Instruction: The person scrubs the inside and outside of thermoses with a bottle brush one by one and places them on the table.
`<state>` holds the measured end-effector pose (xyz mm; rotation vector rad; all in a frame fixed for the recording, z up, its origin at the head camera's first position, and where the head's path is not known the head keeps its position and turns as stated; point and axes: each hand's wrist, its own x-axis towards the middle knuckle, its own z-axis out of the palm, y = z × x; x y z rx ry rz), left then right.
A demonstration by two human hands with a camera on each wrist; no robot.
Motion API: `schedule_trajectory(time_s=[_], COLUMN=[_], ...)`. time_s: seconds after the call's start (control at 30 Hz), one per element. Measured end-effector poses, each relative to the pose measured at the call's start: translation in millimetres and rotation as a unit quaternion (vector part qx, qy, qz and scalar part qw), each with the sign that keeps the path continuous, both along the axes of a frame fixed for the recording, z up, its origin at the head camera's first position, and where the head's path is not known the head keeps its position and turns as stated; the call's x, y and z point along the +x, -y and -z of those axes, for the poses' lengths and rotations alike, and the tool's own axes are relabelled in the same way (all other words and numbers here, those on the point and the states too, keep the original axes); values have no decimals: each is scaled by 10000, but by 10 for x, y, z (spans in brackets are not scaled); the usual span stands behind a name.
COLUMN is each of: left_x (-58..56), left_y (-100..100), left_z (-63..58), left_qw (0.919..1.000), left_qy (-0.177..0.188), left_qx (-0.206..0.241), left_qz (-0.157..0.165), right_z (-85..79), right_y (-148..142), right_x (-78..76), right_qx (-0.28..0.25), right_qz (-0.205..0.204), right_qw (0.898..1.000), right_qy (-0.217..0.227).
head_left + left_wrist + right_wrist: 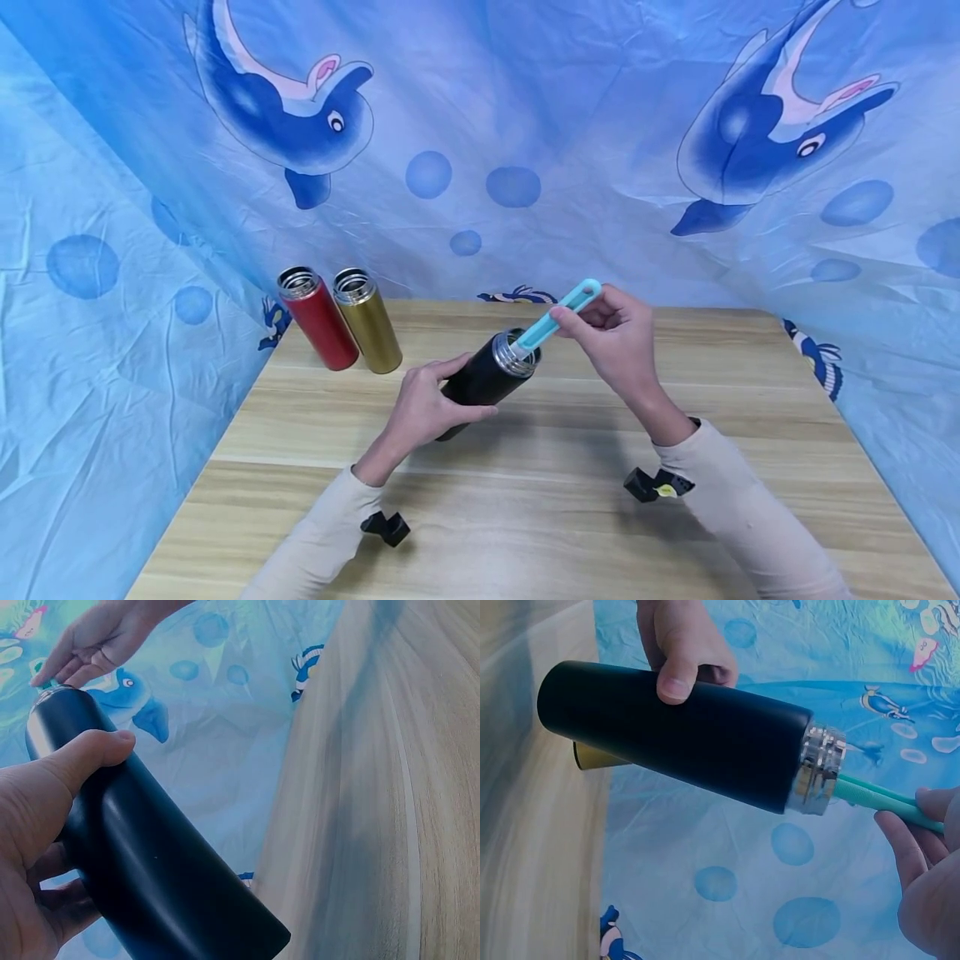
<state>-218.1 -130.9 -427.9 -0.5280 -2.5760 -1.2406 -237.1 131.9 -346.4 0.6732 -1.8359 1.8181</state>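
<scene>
My left hand (431, 404) grips a black thermos bottle (480, 382) around its body and holds it tilted, its open steel mouth (819, 769) toward the right. The right hand (611, 333) pinches the turquoise handle of a brush (562, 315) between thumb and fingers. That handle slants down into the bottle's mouth, and the end inside is hidden. In the left wrist view the bottle (150, 840) lies along the left palm with the thumb over it. From the right wrist view, the handle (877, 798) runs straight out of the steel neck.
A red bottle (321, 321) and a gold bottle (369, 323) stand side by side, lidless, at the table's far left. The wooden table (525, 517) ends at a blue dolphin-print sheet (585, 117) that hangs behind and at both sides.
</scene>
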Motion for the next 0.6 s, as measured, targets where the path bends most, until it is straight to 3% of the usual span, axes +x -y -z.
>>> schedule_trajectory(time_s=[0.27,0.6], left_x=[6,4], left_y=[-1,2], left_z=[-6,13], left_qw=[9999,9999], left_qy=[88,36], left_qx=[22,-58], left_qz=[-45,-97], right_z=[109,174], right_y=[88,126], right_x=[1,54], right_qx=[-57,-343], right_qz=[163,773], right_qw=[9998,9960], right_qy=[103,296])
